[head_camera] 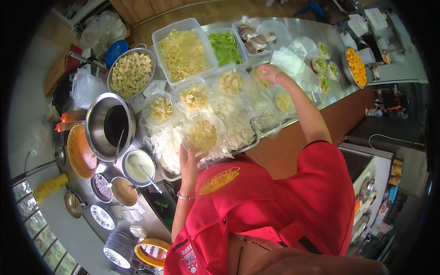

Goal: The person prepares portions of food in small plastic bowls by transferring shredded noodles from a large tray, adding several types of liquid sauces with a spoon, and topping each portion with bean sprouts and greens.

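Note:
My left hand [189,155] holds a clear plastic bowl [203,133] by its near left rim. Pale shredded food lies in that bowl, above a tray of white noodles [240,129]. Farther right, my right hand [270,74] reaches down at a clear bowl of yellowish food [260,79]; its fingertips are blurred, and whether they grip anything is unclear. Beyond the noodles stand more clear bowls: one with bean sprouts and tofu cubes [193,96], another with similar food [161,109], and one with pale pieces [231,82]. A bowl of sprouts [284,101] sits below my right wrist.
Tubs of bean sprouts [182,55] and green shreds [224,48] stand at the back. Left are a colander of tofu cubes [131,74], a steel bowl of dark liquid [118,125] and a white sauce bowl with a ladle [139,167]. Filled cups [319,65] stand right.

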Available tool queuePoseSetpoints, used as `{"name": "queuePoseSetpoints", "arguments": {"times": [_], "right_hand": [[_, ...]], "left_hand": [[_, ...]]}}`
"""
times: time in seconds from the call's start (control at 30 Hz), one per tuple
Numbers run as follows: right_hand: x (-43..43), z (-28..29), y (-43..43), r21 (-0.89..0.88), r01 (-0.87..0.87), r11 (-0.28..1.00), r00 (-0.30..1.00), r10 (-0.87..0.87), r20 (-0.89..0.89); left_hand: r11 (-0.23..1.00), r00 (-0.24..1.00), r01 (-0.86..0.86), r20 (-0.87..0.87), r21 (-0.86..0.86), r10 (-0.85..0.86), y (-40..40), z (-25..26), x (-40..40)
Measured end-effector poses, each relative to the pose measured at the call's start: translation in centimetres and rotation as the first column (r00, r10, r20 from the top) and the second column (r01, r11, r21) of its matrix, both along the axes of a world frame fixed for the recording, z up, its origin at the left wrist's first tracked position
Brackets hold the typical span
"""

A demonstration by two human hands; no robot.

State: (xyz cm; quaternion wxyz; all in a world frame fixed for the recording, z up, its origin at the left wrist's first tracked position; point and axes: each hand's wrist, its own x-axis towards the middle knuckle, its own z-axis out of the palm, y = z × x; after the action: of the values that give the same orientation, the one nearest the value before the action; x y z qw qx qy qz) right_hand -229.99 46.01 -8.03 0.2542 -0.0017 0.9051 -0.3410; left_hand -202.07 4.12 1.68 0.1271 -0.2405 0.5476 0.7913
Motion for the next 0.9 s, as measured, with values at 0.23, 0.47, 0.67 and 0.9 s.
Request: {"name": "queuePoseSetpoints", "arguments": {"times": [0.23,0.47,0.67,0.9], "right_hand": [[0.4,-1.0,0.8,-0.017,0.011,1.0,1.0,-0.011,0.003],[0.6,-0.7,0.9,0.085,0.071,0.994,0.997,-0.073,0.025],[1.4,0.6,1.3,0.023,0.147,0.989,0.989,-0.147,0.016],[5.8,2.9,5.8,0.126,0.178,0.976,0.979,-0.188,0.077]], "left_hand": [[1.0,1.0,0.028,-0.01,0.008,-0.028,0.9,0.6,-0.3],[0.999,0.999,0.036,-0.005,-0.001,-0.036,1.5,0.4,-0.1],[0.994,0.995,0.104,0.002,-0.032,-0.104,2.0,0.6,-0.4],[0.994,0.994,0.107,-0.013,-0.001,-0.107,2.2,0.1,-0.7]]}}
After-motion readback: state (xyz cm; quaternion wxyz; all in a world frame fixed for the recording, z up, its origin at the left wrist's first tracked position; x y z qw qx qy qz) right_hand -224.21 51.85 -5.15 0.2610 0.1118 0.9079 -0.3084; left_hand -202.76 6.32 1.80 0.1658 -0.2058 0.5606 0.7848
